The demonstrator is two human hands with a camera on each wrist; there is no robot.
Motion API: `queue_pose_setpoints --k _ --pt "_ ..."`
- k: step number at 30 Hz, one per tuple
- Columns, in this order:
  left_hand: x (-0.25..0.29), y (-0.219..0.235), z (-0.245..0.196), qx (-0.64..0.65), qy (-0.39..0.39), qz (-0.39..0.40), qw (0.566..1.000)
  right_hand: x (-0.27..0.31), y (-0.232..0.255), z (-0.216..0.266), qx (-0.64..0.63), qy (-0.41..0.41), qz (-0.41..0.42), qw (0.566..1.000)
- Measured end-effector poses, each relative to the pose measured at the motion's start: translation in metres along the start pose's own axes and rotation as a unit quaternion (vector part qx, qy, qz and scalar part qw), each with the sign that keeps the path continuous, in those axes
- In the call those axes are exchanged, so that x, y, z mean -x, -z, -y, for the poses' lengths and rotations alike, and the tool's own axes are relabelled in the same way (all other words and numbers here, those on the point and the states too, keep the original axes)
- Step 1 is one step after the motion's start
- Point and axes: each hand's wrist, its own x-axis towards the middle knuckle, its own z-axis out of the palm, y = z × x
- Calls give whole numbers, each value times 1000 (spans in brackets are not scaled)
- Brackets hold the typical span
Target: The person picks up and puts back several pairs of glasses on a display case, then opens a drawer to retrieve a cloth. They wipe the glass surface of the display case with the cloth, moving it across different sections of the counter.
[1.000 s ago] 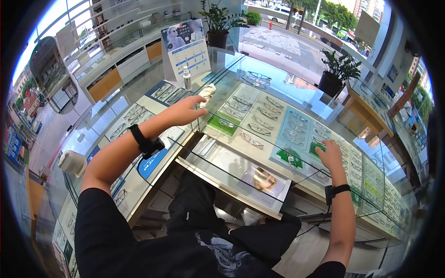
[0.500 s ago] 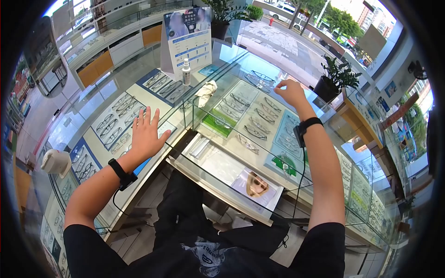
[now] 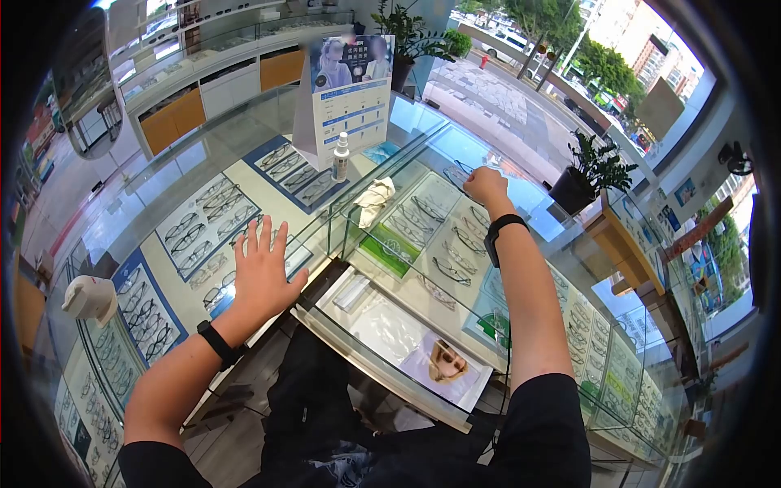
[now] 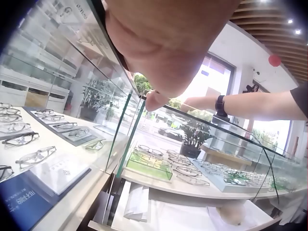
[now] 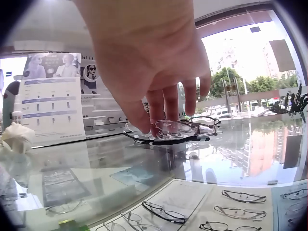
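Note:
My right hand [image 3: 488, 189] is at the far part of the glass counter. In the right wrist view its thumb and fingers come down around a pair of dark-rimmed eyeglasses [image 5: 168, 141] and pinch the frame. The eyeglasses sit low over the glass, mirrored in it. Part of a second pair of eyeglasses [image 5: 207, 120] shows just behind. My left hand [image 3: 264, 264] is spread, palm down, over the left display counter near its inner edge, and holds nothing. Rows of eyeglasses [image 3: 189, 236] lie under the glass beneath it.
A spray bottle [image 3: 340, 159] and a standing sign [image 3: 348, 102] are at the back. A crumpled cloth [image 3: 374, 199] lies at the glass corner. An open drawer [image 3: 378, 325] juts out before my lap. A potted plant [image 3: 573, 191] stands at right, and a white cup-like object [image 3: 88, 298] at left.
My left hand has gone from near the cloth to the left counter and spread out. My right hand has swung from the right-hand displays to the eyeglasses on the far glass and taken hold of one pair.

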Motion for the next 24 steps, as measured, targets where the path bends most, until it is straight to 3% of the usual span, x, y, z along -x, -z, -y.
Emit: queue_pose_setpoints --k 3,12,13,16,18,19,21,24 --pt "0 -2 1 0 -6 -4 1000 -5 -11 -8 -21 38 -21 999" --pt "2 -9 5 -3 -11 -11 1000 22 -8 -15 -78 46 -33 995" --pt "2 -8 5 -1 -12 -13 1000 31 -1 -15 -139 57 -19 988" --pt "3 -9 5 -4 -17 -21 1000 78 30 -5 -220 88 18 971" --pt "3 -10 5 -10 -11 -20 1000 118 53 7 -338 121 94 929" --pt "3 -10 4 -16 -9 -17 1000 138 58 12 -336 118 108 928" --pt "2 -10 5 -18 -4 -4 1000 183 62 24 -407 228 133 875" --pt "1 -12 7 -43 -9 10 999 245 62 45 -374 283 193 862"
